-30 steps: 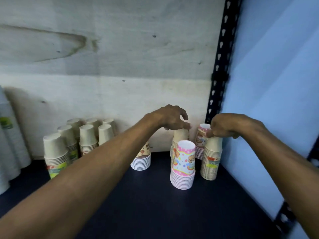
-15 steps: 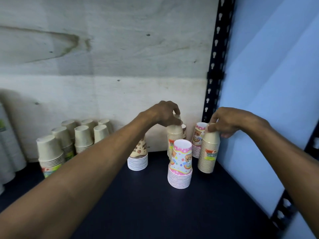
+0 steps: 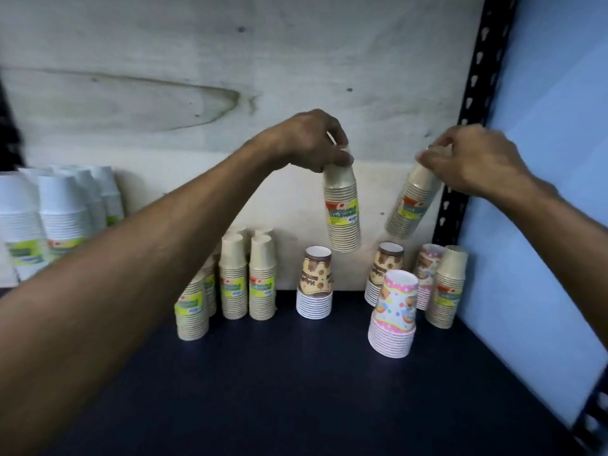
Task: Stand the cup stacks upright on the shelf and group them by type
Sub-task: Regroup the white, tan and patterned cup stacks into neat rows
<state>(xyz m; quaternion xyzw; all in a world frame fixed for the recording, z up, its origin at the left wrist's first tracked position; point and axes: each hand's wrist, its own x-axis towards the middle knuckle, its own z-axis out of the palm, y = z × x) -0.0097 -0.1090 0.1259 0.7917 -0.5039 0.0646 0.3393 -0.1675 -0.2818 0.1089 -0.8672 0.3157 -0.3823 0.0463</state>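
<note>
My left hand [image 3: 312,143] grips the top of a beige cup stack [image 3: 342,209] with a yellow-green label, held upright in the air above the shelf. My right hand [image 3: 473,162] grips a second beige stack [image 3: 411,205], which hangs tilted in the air. Below them stand two brown-patterned stacks [image 3: 314,287] [image 3: 383,274], two pink patterned stacks [image 3: 394,315] [image 3: 427,274] and one beige stack [image 3: 445,287] by the right wall. Several more beige stacks [image 3: 248,281] are grouped upright to the left.
White cup stacks [image 3: 42,222] stand at the far left. The dark shelf board [image 3: 279,390] runs toward me. A black perforated upright [image 3: 473,93] and a blue side wall [image 3: 543,159] close the right side; a pale board forms the back.
Both hands have risen from the shelf, each lifting a beige stack clear of the other cups. The camera view has shifted so more of the left side shows.
</note>
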